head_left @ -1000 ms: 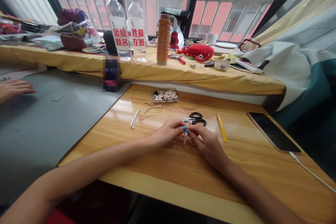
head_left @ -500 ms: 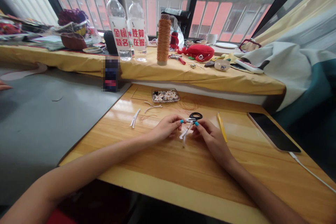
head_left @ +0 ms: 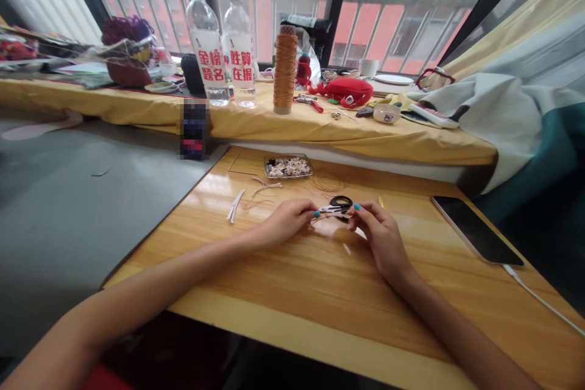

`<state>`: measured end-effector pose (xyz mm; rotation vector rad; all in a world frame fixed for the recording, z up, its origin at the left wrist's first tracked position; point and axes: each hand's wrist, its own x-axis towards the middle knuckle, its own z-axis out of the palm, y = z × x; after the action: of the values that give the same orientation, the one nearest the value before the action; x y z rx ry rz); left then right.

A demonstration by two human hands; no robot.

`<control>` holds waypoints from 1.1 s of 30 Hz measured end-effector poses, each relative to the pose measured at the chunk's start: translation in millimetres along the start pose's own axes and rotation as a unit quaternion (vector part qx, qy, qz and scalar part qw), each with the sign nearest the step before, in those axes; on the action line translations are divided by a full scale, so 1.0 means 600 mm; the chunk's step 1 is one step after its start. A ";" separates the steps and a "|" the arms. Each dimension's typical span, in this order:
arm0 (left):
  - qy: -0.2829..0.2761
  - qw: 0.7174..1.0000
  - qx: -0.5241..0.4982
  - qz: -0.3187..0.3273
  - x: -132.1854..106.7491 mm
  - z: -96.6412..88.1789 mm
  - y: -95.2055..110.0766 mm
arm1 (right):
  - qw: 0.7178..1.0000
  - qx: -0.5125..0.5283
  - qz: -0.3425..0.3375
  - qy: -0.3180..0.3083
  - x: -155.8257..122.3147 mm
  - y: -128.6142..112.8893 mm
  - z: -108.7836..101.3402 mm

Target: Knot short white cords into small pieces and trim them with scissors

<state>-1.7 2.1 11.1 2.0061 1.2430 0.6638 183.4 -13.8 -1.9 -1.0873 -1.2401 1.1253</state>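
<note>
My left hand rests on the wooden table with its fingers curled into a pinch, the fingertips right by the blades of the small black-handled scissors. My right hand is also closed in a pinch, its blue-nailed fingertips next to the scissors' handles. What either hand holds is too thin to make out. A small white scrap lies on the table between the hands. The tip of a yellow tool pokes out behind my right hand.
A metal tray of beads and white strips lie further back. A phone with a white cable sits at the right. On the yellow-covered ledge stand two water bottles, a thread spool and a red plush toy. A grey mat covers the left.
My hands have drawn apart, the right one moving rightward and hiding most of the yellow tool. The white strip they held is no longer between them. Another person's hand at far left has gone.
</note>
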 end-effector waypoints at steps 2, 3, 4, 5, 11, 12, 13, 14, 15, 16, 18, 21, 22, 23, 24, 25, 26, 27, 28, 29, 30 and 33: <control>-0.002 1.000 0.023 0.017 0.000 0.001 0.000 | 0.998 0.058 0.011 0.008 0.001 -0.001 0.001; -0.004 0.999 0.034 0.027 -0.001 0.002 -0.001 | 0.996 0.082 0.018 0.011 0.001 -0.001 0.001; -0.005 0.998 0.045 0.038 -0.002 0.003 -0.002 | 0.994 0.103 0.026 0.014 0.002 -0.002 0.002; -0.006 0.997 0.057 0.050 -0.004 0.005 -0.003 | 0.992 0.123 0.034 0.018 0.003 -0.003 0.003; -0.015 0.979 0.137 0.152 -0.013 0.016 -0.008 | 0.972 0.208 0.106 0.028 0.007 -0.005 0.000; -0.018 0.975 0.152 0.164 -0.014 0.016 -0.008 | 0.969 0.215 0.116 0.030 0.008 -0.004 -0.001; -0.020 0.971 0.166 0.171 -0.015 0.016 -0.008 | 0.967 0.222 0.124 0.034 0.008 -0.004 -0.002; -0.022 0.968 0.177 0.175 -0.016 0.016 -0.008 | 0.965 0.226 0.130 0.036 0.009 -0.004 -0.002; -0.024 0.966 0.187 0.177 -0.016 0.016 -0.007 | 0.963 0.229 0.134 0.036 0.009 -0.004 -0.003; -0.026 0.964 0.195 0.177 -0.017 0.016 -0.007 | 0.963 0.230 0.137 0.033 0.009 -0.004 -0.003; -0.030 0.961 0.209 0.179 -0.019 0.015 -0.006 | 0.965 0.223 0.134 0.024 0.010 -0.004 -0.002; -0.034 0.956 0.224 0.187 -0.021 0.014 -0.004 | 0.972 0.198 0.121 0.024 0.013 -0.005 -0.001; -0.037 0.954 0.228 0.190 -0.022 0.013 -0.004 | 0.975 0.188 0.118 0.028 0.014 -0.005 0.000; -0.040 0.953 0.231 0.194 -0.022 0.012 -0.004 | 0.977 0.178 0.115 0.032 0.015 -0.004 0.000; -0.042 0.951 0.235 0.198 -0.022 0.011 -0.003 | 0.978 0.170 0.112 0.036 0.017 -0.004 -0.001; -0.044 0.949 0.239 0.202 -0.021 0.010 -0.003 | 0.980 0.163 0.111 0.040 0.017 -0.004 -0.001; -0.046 0.947 0.242 0.206 -0.021 0.009 -0.003 | 0.980 0.159 0.110 0.043 0.018 -0.003 -0.002; -0.046 0.946 0.244 0.210 -0.020 0.008 -0.003 | 0.980 0.156 0.110 0.046 0.019 -0.003 -0.002; -0.047 0.945 0.244 0.214 -0.020 0.008 -0.003 | 0.980 0.155 0.111 0.049 0.019 -0.003 -0.003; -0.050 0.945 0.242 0.216 -0.019 0.007 -0.003 | 0.980 0.154 0.113 0.052 0.019 -0.003 -0.003; -0.053 0.945 0.238 0.217 -0.019 0.007 -0.003 | 0.980 0.153 0.115 0.054 0.019 -0.003 -0.003; -0.059 0.956 0.198 0.209 -0.019 0.005 -0.001 | 0.980 0.153 0.115 0.058 0.020 -0.003 -0.004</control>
<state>-4.6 -9.1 7.7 2.6432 0.9387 0.5002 186.1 -2.2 1.3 -1.0607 -0.8309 1.3585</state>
